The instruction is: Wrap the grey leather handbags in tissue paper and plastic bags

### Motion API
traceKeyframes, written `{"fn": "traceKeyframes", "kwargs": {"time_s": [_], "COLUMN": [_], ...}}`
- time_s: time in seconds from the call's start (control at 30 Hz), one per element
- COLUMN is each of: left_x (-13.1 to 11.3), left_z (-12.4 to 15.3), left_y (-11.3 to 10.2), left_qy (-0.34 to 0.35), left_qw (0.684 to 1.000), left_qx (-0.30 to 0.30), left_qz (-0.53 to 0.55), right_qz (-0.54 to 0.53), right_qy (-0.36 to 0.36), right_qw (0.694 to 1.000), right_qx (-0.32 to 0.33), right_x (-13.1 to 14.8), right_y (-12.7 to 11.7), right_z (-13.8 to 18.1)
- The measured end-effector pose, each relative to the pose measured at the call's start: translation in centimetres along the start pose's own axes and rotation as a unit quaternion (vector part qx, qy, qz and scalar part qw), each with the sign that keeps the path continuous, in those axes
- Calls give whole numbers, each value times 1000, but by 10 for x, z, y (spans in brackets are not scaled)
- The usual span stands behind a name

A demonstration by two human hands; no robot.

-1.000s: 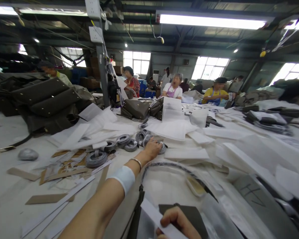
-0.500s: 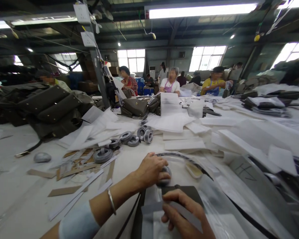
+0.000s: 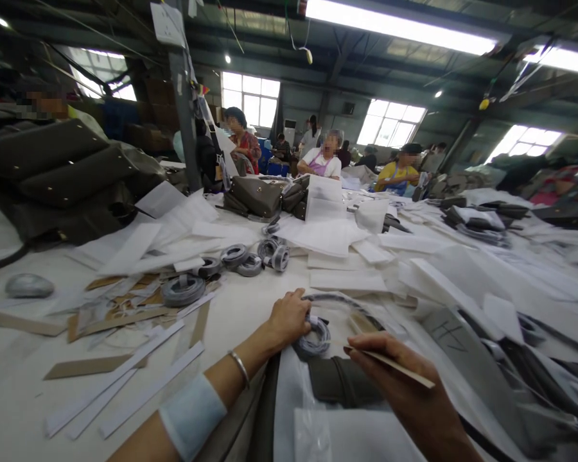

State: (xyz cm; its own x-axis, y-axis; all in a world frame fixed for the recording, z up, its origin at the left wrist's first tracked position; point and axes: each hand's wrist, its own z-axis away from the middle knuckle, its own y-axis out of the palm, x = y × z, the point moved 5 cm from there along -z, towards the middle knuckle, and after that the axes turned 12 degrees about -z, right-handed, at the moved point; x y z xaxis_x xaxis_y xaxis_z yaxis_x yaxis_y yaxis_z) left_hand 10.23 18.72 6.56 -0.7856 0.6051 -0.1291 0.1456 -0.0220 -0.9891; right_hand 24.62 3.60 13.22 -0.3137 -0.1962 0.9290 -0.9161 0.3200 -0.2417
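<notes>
My left hand (image 3: 289, 317), with a metal bangle at the wrist, has its fingers closed on the left edge of a coiled strap (image 3: 322, 340) in clear wrap. In my right hand (image 3: 409, 385) a thin flat strip (image 3: 390, 364) is pinched; it shows edge-on, with its tip pointing left toward the coil. Just beyond that hand lies a small shallow tray (image 3: 365, 323), partly hidden. Below the coil is a dark olive bag piece (image 3: 341, 383), partly covered by white sheet material (image 3: 356, 436) and clear plastic.
Several wrapped strap coils (image 3: 250, 263) lie ahead on the table. Cardboard strips (image 3: 84, 367) and white strips (image 3: 125, 378) are scattered at left, near a rounded grey object (image 3: 29, 286). Dark bags (image 3: 72, 167) are heaped behind. A marked grey panel (image 3: 450, 340) lies at right. People work across the table.
My right hand has lifted forward from the white sheet, turning the flat strip edge-on near the coil. My left hand has shifted slightly left, uncovering more of the coil. The view has tilted.
</notes>
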Motion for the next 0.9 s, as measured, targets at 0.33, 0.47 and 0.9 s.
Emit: {"fn": "traceKeyframes", "kwargs": {"time_s": [0.33, 0.47, 0.9], "left_x": [32, 33, 32], "left_z": [-12, -18, -19], "left_y": [4, 5, 7], "left_qy": [-93, -71, -50], "left_qw": [995, 997, 997], "left_qx": [-22, -2, 11], "left_qz": [14, 13, 66], "right_qz": [58, 89, 110], "right_qy": [-143, -228, -269], "right_qw": [983, 962, 944], "right_qx": [99, 120, 158], "right_x": [-7, -5, -21], "right_y": [38, 50, 61], "right_z": [-30, -38, -40]}}
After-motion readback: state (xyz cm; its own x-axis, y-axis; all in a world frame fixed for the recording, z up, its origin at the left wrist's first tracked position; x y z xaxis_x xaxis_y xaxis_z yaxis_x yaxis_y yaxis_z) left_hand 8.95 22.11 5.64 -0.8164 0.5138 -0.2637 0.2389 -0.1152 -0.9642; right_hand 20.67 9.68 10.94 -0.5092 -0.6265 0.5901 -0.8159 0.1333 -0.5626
